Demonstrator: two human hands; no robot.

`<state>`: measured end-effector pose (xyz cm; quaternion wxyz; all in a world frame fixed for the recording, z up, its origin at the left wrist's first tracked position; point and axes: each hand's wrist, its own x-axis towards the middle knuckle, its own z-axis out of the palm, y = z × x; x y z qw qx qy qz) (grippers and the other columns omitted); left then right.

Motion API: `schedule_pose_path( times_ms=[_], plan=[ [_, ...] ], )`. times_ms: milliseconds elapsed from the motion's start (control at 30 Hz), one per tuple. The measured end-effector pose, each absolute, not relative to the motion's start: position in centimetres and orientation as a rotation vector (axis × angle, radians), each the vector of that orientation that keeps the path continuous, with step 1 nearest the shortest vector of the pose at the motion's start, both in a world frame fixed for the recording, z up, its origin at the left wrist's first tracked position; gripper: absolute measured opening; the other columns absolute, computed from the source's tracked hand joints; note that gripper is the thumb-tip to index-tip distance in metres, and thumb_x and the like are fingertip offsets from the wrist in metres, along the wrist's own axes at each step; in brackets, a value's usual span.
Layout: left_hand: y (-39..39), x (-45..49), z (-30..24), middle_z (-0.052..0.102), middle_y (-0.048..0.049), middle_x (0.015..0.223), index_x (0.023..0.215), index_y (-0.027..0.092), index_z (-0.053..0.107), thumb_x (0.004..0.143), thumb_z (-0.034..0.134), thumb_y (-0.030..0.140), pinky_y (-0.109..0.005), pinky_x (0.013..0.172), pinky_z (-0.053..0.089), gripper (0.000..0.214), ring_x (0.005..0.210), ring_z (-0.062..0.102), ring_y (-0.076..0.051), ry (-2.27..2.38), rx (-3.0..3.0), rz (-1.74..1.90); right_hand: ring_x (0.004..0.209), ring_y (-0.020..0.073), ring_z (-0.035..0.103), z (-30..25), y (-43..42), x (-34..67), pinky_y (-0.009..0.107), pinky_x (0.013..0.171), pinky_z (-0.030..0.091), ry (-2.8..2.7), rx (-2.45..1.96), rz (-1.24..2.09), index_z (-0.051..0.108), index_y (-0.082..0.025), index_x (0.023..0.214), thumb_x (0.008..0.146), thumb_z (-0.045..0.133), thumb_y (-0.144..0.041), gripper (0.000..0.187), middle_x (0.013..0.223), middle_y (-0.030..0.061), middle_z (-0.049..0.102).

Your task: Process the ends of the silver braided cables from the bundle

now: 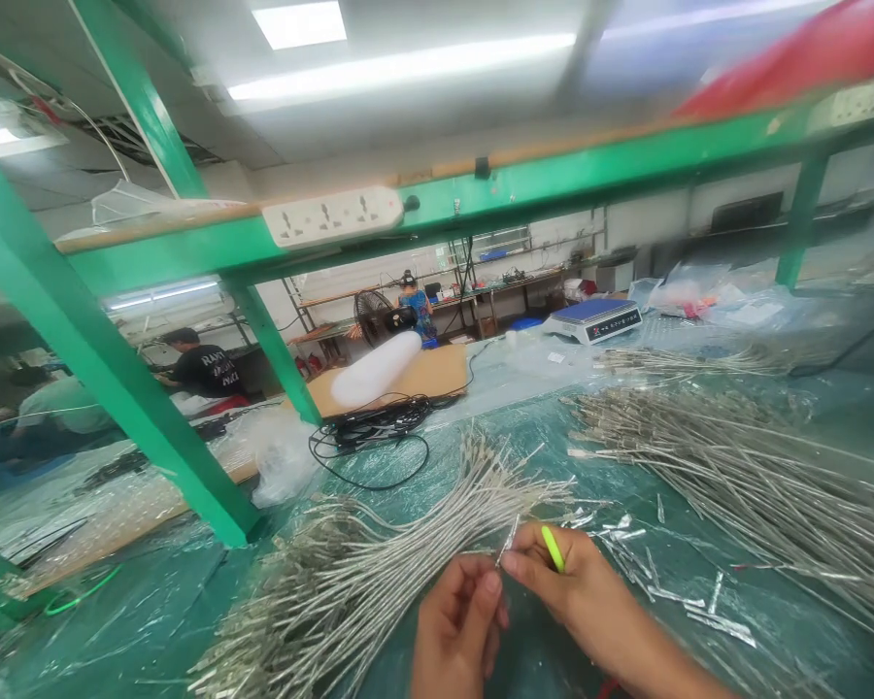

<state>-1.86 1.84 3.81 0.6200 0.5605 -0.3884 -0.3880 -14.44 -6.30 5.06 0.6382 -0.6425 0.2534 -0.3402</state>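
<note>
My left hand (462, 612) is closed, with thumb and fingertips pinching the end of a thin silver cable, mostly hidden by the fingers. My right hand (554, 568) meets it there and pinches a strip of silver foil (510, 536) at that end. A bright yellow-green handle-like tool (553, 549) sticks up between the right hand's fingers; its other end is hidden. Just beyond both hands lies a thick bundle of silver braided cables (408, 544). Loose foil scraps (699, 607) are scattered to the right of my right hand.
Another pile of silver cables (743, 495) lies at the right. Behind are a weighing scale (595, 320), a coil of black cable (379, 422) and a white roll (377, 369). A green frame post (152, 359) and a power strip (335, 216) stand before me. Other people sit in the background.
</note>
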Motion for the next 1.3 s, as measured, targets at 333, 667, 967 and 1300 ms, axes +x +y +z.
schedule_pose_path(
  times_ms=[333, 667, 967, 1300],
  plan=[
    [1.7, -2.0, 3.6, 0.053, 0.0035, 0.052, 0.075, 0.016, 0.062, 0.075, 0.068, 0.056, -0.019, 0.037, 0.019, 0.041, 0.035, 0.031, -0.004, -0.929, 1.342, -0.874, 0.053, 0.0095, 0.023, 4.1, -6.3, -14.0, 0.023, 0.049, 0.022, 0.649, -1.506, -0.872, 0.039, -0.021, 0.062, 0.078, 0.065, -0.035, 0.034, 0.055, -0.0088, 0.026],
    [1.6, -1.1, 3.2, 0.058, 0.0014, 0.057, 0.077, 0.015, 0.064, 0.08, 0.065, 0.053, -0.019, 0.037, 0.018, 0.038, 0.035, 0.031, -0.002, -0.903, 1.292, -0.885, 0.043, 0.0064, 0.02, 3.6, -6.6, -13.7, 0.022, 0.041, 0.015, 0.684, -1.338, -0.795, 0.056, -0.017, 0.07, 0.079, 0.066, -0.042, 0.028, 0.049, -0.0099, 0.029],
    [1.6, -0.6, 3.5, 0.058, 0.0019, 0.058, 0.075, 0.015, 0.062, 0.084, 0.062, 0.048, -0.019, 0.038, 0.017, 0.034, 0.035, 0.031, -0.002, -0.833, 1.228, -0.928, 0.048, 0.0126, 0.051, 5.3, -6.4, -15.0, 0.024, 0.053, 0.042, 0.656, -1.174, -0.927, 0.067, -0.014, 0.074, 0.092, 0.032, -0.063, 0.063, 0.052, 0.0001, 0.054],
    [1.6, -0.6, 3.3, 0.058, 0.0027, 0.057, 0.08, 0.014, 0.065, 0.084, 0.061, 0.049, -0.019, 0.037, 0.016, 0.035, 0.034, 0.03, -0.002, -0.802, 1.225, -0.932, 0.053, 0.0141, 0.062, 5.7, -5.9, -14.8, 0.022, 0.05, 0.047, 0.499, -1.228, -0.989, 0.064, -0.015, 0.072, 0.087, 0.055, -0.059, 0.047, 0.062, 0.0037, 0.067]
  ],
)
